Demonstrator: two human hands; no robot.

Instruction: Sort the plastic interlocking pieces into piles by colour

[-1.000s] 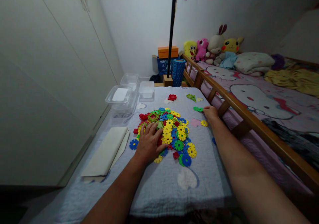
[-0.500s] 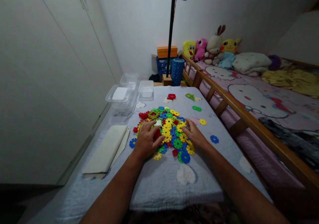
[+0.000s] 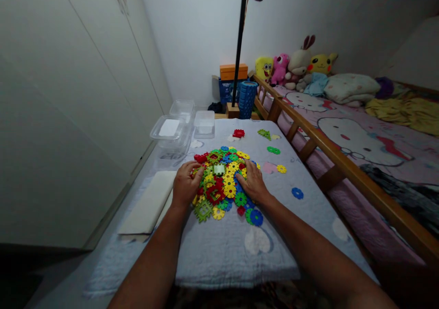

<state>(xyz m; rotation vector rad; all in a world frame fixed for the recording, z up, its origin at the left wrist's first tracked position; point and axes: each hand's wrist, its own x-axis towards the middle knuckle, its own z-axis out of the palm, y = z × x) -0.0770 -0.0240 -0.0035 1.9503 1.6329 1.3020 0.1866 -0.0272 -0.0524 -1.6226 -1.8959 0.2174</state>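
Note:
A heap of plastic snowflake discs [image 3: 226, 176] in yellow, green, blue and red lies on a pale blue quilted cover [image 3: 219, 249]. My left hand [image 3: 185, 185] rests on the heap's left edge, fingers curled over the pieces. My right hand [image 3: 252, 183] lies flat on the right side of the heap, fingers spread. Red and green square-frame pieces [image 3: 214, 193] show between the two hands. Loose pieces lie apart: a blue disc [image 3: 297, 192], a yellow disc [image 3: 281, 168], a green piece [image 3: 273, 150] and a red piece [image 3: 238, 133].
Clear plastic containers [image 3: 171, 130] stand at the back left, a folded white cloth [image 3: 149, 202] lies left of the heap. A wooden bed rail [image 3: 343, 162] runs along the right, with plush toys [image 3: 295, 64] behind. A black pole [image 3: 240, 43] rises at the back. White cupboard doors are on the left.
My right hand came back from the far green piece to the heap's right side. My left hand slid to the heap's left edge, uncovering red and green frame pieces.

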